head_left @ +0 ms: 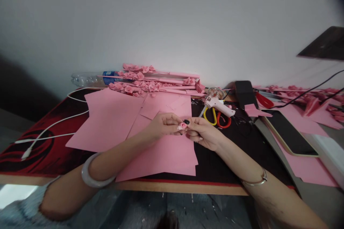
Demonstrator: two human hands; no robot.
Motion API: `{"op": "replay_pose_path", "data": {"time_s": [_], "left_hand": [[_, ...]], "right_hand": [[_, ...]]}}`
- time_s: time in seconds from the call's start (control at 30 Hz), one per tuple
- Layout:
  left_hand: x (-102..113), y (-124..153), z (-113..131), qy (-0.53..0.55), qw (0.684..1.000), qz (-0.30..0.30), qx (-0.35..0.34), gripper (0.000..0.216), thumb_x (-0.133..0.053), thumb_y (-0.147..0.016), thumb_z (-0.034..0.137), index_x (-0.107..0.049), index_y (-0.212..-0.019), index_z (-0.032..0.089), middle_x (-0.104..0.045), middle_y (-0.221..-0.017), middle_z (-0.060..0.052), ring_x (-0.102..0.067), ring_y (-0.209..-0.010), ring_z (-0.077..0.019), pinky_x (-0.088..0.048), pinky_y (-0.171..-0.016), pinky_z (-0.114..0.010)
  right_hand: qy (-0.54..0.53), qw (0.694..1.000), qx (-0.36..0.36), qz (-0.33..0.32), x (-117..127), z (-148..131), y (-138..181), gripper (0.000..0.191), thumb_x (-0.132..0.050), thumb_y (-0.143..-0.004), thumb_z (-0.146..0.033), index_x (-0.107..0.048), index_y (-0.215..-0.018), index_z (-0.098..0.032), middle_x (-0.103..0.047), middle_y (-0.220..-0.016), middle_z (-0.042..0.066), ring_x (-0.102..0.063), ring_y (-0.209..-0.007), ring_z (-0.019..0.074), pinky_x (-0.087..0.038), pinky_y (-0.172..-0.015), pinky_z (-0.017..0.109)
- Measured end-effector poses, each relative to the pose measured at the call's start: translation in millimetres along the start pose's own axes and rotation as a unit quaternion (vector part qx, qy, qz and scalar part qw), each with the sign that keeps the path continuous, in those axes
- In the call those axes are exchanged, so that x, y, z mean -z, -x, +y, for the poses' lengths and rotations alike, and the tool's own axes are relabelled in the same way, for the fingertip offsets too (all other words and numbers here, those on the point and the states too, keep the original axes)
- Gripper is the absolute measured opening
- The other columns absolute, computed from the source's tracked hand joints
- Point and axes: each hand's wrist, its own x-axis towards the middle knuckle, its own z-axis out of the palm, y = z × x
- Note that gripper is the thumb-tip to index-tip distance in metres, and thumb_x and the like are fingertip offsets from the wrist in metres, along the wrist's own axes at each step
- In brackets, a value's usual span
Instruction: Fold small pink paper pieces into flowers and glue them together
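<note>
Pinched between left grip (165,125) and right grip (202,132), fingertips of both closed on it: one small pink paper flower (183,126), just below centre of frame, held up over pink sheets (172,154). Handling, by judgement: very light, thin folded or rolled paper, soft, easily crushed, hardly slippery, perhaps apt to loosen if let go. Probably best taken low, at the base, between thumb and forefinger, with slight pressure and petal edges left free. Pose: left forearm in from lower left of frame, white bangle (85,171) below the wrist, fingers bent toward frame right; right forearm in from lower right, metal bangle (256,183) on it, dark-nailed thumb uppermost, other fingers curled beneath. Both meeting nose to nose above bench (188,187). Also listed: glue gun (221,107), right of centre, lying by scissors (215,116) with yellow and red handles; long-stemmed paper flowers (153,86), upper centre, laid sideways in a heap; clear plastic bottle (88,78) at their left end; phone (291,134), right side of frame, screen up and dark.
</note>
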Motion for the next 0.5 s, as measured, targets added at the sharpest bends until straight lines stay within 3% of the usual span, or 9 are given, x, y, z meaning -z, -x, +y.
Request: {"op": "replay_pose_path", "data": {"time_s": [0.1,0.23,0.33,0.5], "left_hand": [[0,0,0,0.000,1.000,0.003,-0.008,0.019,-0.072,-0.068,0.023,-0.064,-0.083,0.013,-0.069,-0.075,-0.004,-0.064,-0.073,-0.0138,-0.050,-0.076,-0.032],[1,-2,-2,-0.041,0.998,0.020,-0.035,0.018,-0.070,-0.070,0.025,-0.066,-0.085,0.014,-0.069,-0.077,-0.005,-0.064,-0.075,-0.0147,-0.050,-0.075,-0.031],[1,-2,-4,-0.077,0.995,0.037,-0.053,0.020,-0.069,-0.070,0.025,-0.066,-0.085,0.014,-0.069,-0.078,-0.005,-0.064,-0.075,-0.0158,-0.051,-0.076,-0.032],[-2,-2,-9,-0.115,0.989,0.045,-0.083,0.021,-0.070,-0.067,0.018,-0.061,-0.085,0.013,-0.069,-0.080,-0.005,-0.065,-0.078,-0.0167,-0.050,-0.080,-0.035]], "right_hand": [[0.006,1.000,0.014,0.020,-1,0,-1,0.027,-0.063,-0.077,-0.036,-0.047,-0.069,-0.016,-0.029,-0.053,-0.009,-0.012,-0.043,0.0034,-0.006,-0.038,0.019],[0.079,0.980,0.123,0.138,-3,-1,0,0.028,-0.062,-0.077,-0.038,-0.044,-0.067,-0.018,-0.025,-0.050,-0.009,-0.015,-0.042,0.0049,-0.010,-0.039,0.020],[0.223,0.929,0.215,0.204,-6,-2,2,0.020,-0.061,-0.078,-0.035,-0.052,-0.073,-0.018,-0.035,-0.054,-0.006,-0.026,-0.045,0.0069,-0.020,-0.042,0.021],[0.432,0.835,0.284,0.189,-11,-2,6,0.006,-0.063,-0.076,-0.024,-0.061,-0.079,-0.018,-0.043,-0.066,-0.002,-0.038,-0.057,0.0107,-0.030,-0.053,0.024]]}}
